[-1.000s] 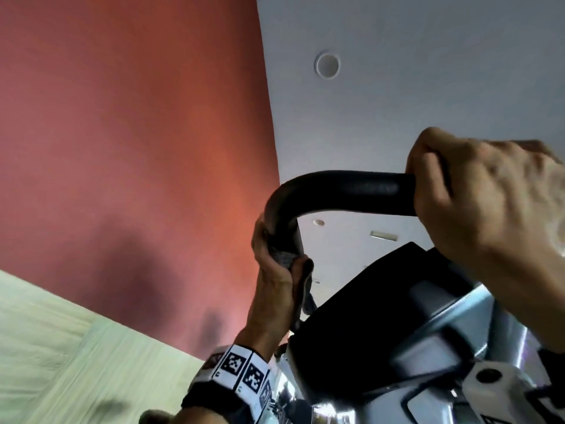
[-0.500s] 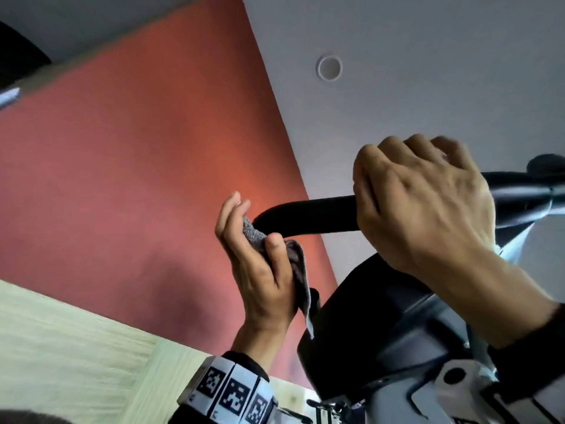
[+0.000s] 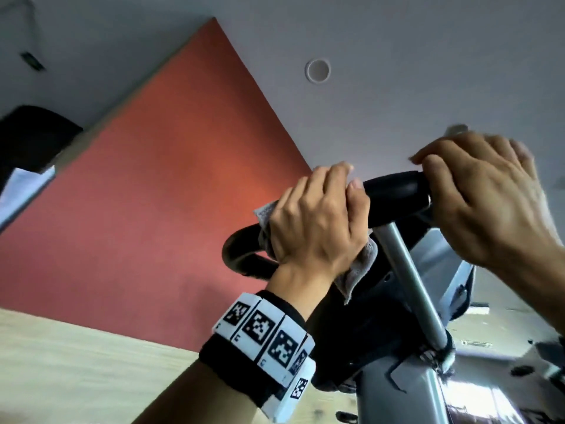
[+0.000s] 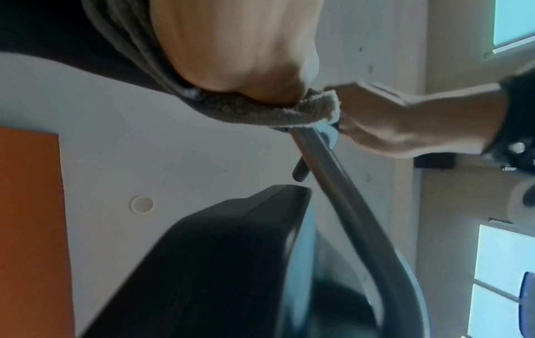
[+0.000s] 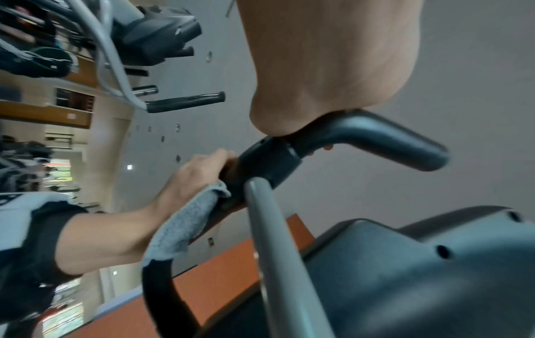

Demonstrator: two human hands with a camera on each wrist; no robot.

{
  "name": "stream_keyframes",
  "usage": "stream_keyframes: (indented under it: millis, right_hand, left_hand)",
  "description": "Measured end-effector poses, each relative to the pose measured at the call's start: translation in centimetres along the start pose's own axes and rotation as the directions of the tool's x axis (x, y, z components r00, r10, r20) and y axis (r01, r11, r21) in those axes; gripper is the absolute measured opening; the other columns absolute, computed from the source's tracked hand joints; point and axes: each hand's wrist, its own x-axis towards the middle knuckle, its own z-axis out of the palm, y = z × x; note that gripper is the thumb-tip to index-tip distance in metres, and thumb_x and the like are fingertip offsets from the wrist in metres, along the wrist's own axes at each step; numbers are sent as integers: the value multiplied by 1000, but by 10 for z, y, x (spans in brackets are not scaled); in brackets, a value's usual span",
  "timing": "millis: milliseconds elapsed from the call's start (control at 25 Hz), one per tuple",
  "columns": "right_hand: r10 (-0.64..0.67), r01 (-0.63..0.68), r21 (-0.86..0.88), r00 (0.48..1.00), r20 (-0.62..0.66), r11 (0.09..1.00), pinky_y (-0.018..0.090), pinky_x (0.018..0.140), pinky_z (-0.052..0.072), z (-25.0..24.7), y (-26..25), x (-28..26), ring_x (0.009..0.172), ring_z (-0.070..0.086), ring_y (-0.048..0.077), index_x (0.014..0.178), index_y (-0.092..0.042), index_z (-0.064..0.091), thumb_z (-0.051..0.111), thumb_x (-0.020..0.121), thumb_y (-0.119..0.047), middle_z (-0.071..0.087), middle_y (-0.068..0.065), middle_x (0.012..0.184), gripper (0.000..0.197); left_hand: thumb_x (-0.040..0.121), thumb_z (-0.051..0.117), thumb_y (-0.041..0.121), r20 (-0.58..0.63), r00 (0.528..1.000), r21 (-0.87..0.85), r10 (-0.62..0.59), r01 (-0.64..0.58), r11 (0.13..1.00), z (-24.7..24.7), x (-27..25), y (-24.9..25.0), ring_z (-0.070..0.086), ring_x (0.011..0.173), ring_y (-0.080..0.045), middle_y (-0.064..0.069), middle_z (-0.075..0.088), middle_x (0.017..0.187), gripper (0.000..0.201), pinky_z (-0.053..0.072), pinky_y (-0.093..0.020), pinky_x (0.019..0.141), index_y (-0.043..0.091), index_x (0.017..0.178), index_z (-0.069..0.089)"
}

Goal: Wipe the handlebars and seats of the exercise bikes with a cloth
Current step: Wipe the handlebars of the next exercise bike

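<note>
Left hand (image 3: 315,221) curls around handlebar (image 3: 394,191), grey cloth (image 3: 356,270) trapped under palm so it rubs bar. Right hand (image 3: 486,203), just right of it, grips bare bar, likely steadying bike. Console (image 3: 360,332) sits below.

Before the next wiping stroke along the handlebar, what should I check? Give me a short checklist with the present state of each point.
1. Cloth lies between left hand and handlebar: ok.
2. Left fingers curl over the bar: ok.
3. Right hand steadies the bar's other side: ok.
4. Bare bar between the hands, free for the stroke: ok.
5. Loose cloth end hangs near the grey support tube; snagging: cannot tell.
6. Bar already clean: cannot tell.
</note>
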Motion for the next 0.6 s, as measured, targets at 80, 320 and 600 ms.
stream_keyframes:
  millis: [80, 320, 600]
  right_hand:
    - [-23, 24, 113, 1000, -11, 993, 45, 104, 35, 1, 13, -2, 109, 51, 32, 111, -17, 65, 22, 107, -39, 60, 5, 114, 48]
    - [-197, 192, 261, 980, -10, 946, 37, 111, 31, 0, 27, 3, 112, 51, 26, 111, -7, 65, 30, 109, -25, 62, 6, 106, 39]
    - [-78, 48, 176, 983, 169, 983, 36, 87, 36, -14, 30, 23, 84, 48, 26, 69, -23, 47, 23, 100, -40, 56, 0, 77, 43]
  left_hand:
    - [102, 34, 31, 51, 997, -47, 60, -57, 997, 0, 11, 16, 66, 82, -22, 2, 73, 102, 41, 46, -35, 72, 17, 113, 72]
    - [104, 32, 30, 139, 983, -57, 116, -109, 992, -10, 22, 17, 67, 76, -23, 1, 71, 95, 40, 48, -36, 61, 16, 108, 69]
    - [101, 21, 43, 363, 926, -55, 102, -88, 995, -10, 53, 47, 64, 70, -29, 3, 69, 79, 52, 47, -40, 58, 19, 91, 65]
